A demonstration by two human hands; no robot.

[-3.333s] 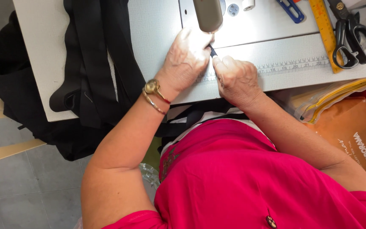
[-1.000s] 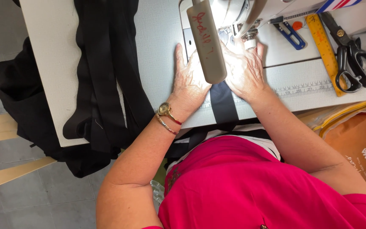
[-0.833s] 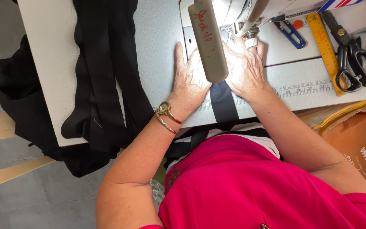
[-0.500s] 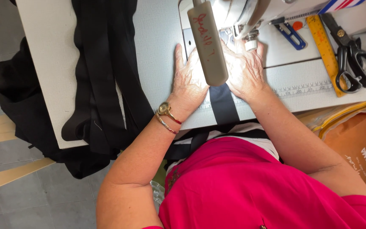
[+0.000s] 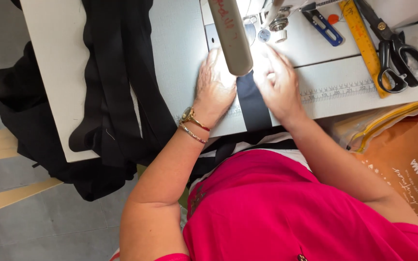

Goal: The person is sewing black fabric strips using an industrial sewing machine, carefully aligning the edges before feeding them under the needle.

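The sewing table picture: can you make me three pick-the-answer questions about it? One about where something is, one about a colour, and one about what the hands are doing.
1. Where do the black scissors lie?
A. on the floor
B. at the table's right end
C. under the black cloth

2. What colour is the strip between the hands?
A. black
B. yellow
C. white

3. How are the two hands placed?
A. both lifted in the air
B. both gripping the scissors
C. flat on the table, one each side of the strip

Answers:
1 B: the scissors rest beside the yellow ruler on the right.
2 A: the strip is as dark as the piled cloth.
3 C: the left hand and the right hand lie palm down beside the strip.
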